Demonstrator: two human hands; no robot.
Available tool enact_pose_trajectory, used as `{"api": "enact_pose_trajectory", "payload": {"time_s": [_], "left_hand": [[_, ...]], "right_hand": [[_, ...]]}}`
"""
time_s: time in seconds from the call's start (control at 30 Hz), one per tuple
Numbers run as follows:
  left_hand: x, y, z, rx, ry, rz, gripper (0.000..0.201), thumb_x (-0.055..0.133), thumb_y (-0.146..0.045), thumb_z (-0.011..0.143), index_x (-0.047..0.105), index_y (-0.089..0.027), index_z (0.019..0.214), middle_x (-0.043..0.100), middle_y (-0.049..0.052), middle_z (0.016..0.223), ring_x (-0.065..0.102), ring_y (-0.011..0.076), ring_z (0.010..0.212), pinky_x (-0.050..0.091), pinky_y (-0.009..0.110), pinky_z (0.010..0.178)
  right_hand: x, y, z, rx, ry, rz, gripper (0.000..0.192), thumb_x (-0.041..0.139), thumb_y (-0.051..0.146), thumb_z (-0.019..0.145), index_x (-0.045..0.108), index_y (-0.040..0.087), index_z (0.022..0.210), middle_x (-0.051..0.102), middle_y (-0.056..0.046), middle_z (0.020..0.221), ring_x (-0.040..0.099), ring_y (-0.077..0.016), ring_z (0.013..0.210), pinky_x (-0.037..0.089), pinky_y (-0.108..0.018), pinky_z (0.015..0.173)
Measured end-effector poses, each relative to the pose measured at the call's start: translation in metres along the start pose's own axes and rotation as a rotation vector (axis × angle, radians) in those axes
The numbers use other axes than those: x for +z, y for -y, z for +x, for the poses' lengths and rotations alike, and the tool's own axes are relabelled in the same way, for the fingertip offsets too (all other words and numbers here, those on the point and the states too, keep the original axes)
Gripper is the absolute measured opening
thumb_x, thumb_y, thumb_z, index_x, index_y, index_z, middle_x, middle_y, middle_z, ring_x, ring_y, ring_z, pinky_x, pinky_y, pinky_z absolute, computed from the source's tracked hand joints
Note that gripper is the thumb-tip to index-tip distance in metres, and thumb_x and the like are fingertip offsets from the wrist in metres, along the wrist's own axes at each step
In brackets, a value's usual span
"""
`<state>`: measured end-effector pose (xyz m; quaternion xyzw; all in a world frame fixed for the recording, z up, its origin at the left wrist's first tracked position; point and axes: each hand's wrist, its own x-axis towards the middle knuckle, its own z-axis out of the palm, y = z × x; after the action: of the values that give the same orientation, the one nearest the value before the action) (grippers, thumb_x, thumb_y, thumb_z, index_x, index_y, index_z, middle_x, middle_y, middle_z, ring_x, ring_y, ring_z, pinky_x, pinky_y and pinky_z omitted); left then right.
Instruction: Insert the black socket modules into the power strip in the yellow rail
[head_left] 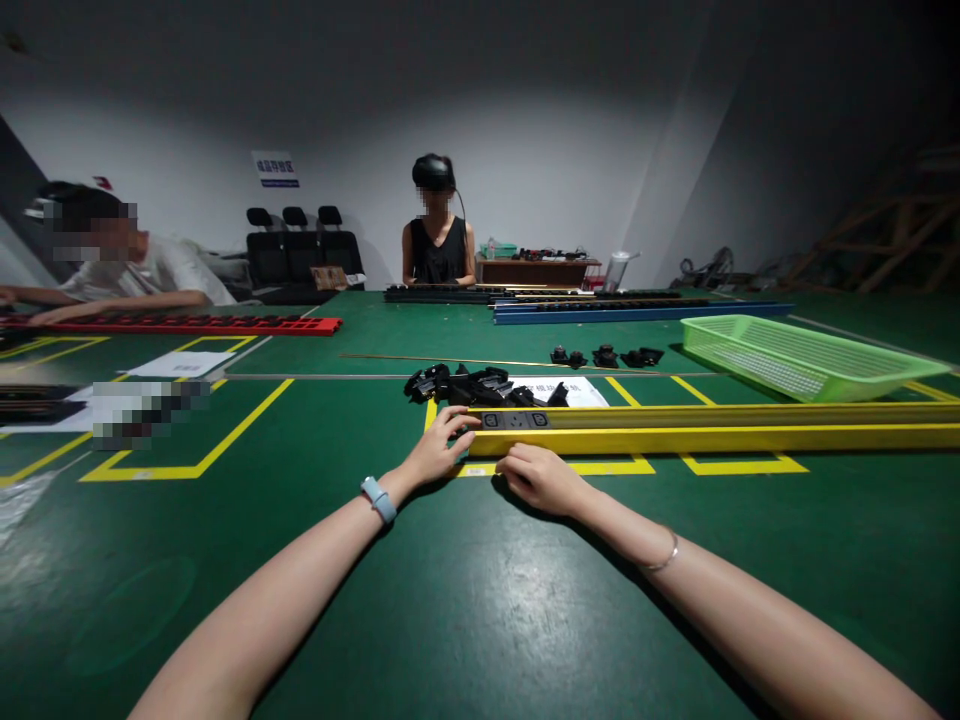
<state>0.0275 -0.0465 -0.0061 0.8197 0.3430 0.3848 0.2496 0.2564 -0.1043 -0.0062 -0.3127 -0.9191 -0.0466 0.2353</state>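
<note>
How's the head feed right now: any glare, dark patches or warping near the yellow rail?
Head view: strong wide-angle bend at the edges; corners fall dark, the back wall bright. Soft sheen on the green table, no harsh glare. The yellow rail, left hand and right hand read sharp.

A wide green table (465,620) fills the room's foreground, marked with yellow tape lines (187,468). Behind it stands a pale grey wall (555,150), brightest at its middle and dim towards the corners, with a small blue-and-white sign (275,169) on it. Three black chairs (302,245) stand in a row against that wall. To their right is a low brown desk (534,270) with small items on top. Wooden frames (892,235) lean in the dark right corner. The ceiling is in shadow.
</note>
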Motion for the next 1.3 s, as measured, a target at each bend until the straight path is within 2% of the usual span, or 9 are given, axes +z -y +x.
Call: {"api": "enact_pose_trajectory", "payload": {"time_s": [0.1,0.2,0.3,0.37,0.43,0.53,0.83,1.13,1.3], "left_hand": [[0.000,0.000,0.000,0.002,0.001,-0.002,0.031,0.047,-0.036,0.089,0.064,-0.024,0.111,0.048,0.009,0.129,0.046,0.0245,0.122,0.045,0.037,0.096],[0.001,0.002,0.001,-0.010,-0.002,-0.020,0.031,0.048,-0.037,0.089,0.064,-0.023,0.112,0.047,0.009,0.129,0.052,0.0236,0.114,0.046,0.038,0.095],[0.002,0.002,0.001,-0.022,0.012,-0.025,0.033,0.049,-0.037,0.088,0.062,-0.022,0.115,0.046,0.010,0.130,0.057,0.0208,0.102,0.047,0.039,0.093],[0.002,0.003,0.001,-0.021,0.024,-0.012,0.033,0.049,-0.038,0.089,0.061,-0.021,0.115,0.046,0.010,0.130,0.057,0.0210,0.103,0.048,0.039,0.093],[0.002,0.003,0.001,-0.016,0.033,0.005,0.032,0.048,-0.038,0.089,0.062,-0.021,0.112,0.045,0.010,0.130,0.053,0.0226,0.111,0.047,0.039,0.094],[0.002,0.005,0.001,-0.009,0.041,0.031,0.030,0.047,-0.039,0.089,0.062,-0.021,0.108,0.044,0.010,0.130,0.048,0.0228,0.119,0.047,0.038,0.096],[0.003,0.006,0.000,-0.008,0.046,0.058,0.030,0.047,-0.039,0.090,0.061,-0.021,0.108,0.043,0.009,0.131,0.049,0.0217,0.119,0.049,0.037,0.094],[0.002,0.005,0.001,-0.006,0.049,0.069,0.031,0.046,-0.040,0.090,0.062,-0.020,0.107,0.043,0.010,0.131,0.049,0.0222,0.118,0.049,0.038,0.093],[0.002,0.006,0.001,-0.006,0.049,0.066,0.032,0.045,-0.042,0.090,0.063,-0.019,0.106,0.044,0.011,0.131,0.051,0.0220,0.116,0.050,0.037,0.092]], "right_hand": [[0.000,0.000,-0.001,0.001,-0.038,0.007,0.015,0.047,0.012,0.086,0.059,0.018,0.092,0.058,-0.004,0.078,0.052,-0.0158,0.074,0.042,-0.026,0.067],[0.000,-0.001,-0.001,0.035,-0.174,-0.032,0.018,0.046,0.011,0.086,0.060,0.018,0.095,0.059,-0.006,0.082,0.053,-0.0176,0.077,0.045,-0.030,0.071],[-0.002,-0.002,0.000,0.110,-0.312,-0.068,0.021,0.046,0.013,0.087,0.059,0.019,0.103,0.060,-0.010,0.095,0.054,-0.0214,0.090,0.046,-0.037,0.082],[-0.003,-0.003,0.001,0.170,-0.352,-0.069,0.027,0.047,0.015,0.088,0.055,0.019,0.113,0.057,-0.013,0.108,0.052,-0.0242,0.101,0.047,-0.041,0.088],[-0.003,-0.004,0.002,0.224,-0.361,-0.074,0.033,0.048,0.019,0.088,0.050,0.019,0.121,0.054,-0.014,0.117,0.051,-0.0261,0.108,0.047,-0.043,0.091],[-0.002,-0.007,0.001,0.294,-0.357,-0.115,0.036,0.049,0.025,0.089,0.048,0.019,0.124,0.054,-0.014,0.116,0.053,-0.0269,0.107,0.047,-0.044,0.092],[-0.001,-0.010,0.001,0.379,-0.340,-0.200,0.035,0.048,0.030,0.091,0.049,0.017,0.123,0.057,-0.013,0.113,0.055,-0.0267,0.104,0.047,-0.042,0.091],[-0.008,-0.020,-0.007,0.260,-0.326,-0.171,0.029,0.046,0.023,0.091,0.054,0.019,0.119,0.063,-0.011,0.109,0.058,-0.0246,0.100,0.049,-0.040,0.088],[-0.014,-0.034,-0.016,0.184,-0.343,-0.124,0.025,0.047,0.016,0.088,0.059,0.020,0.109,0.066,-0.009,0.104,0.060,-0.0222,0.097,0.050,-0.038,0.085]]}}
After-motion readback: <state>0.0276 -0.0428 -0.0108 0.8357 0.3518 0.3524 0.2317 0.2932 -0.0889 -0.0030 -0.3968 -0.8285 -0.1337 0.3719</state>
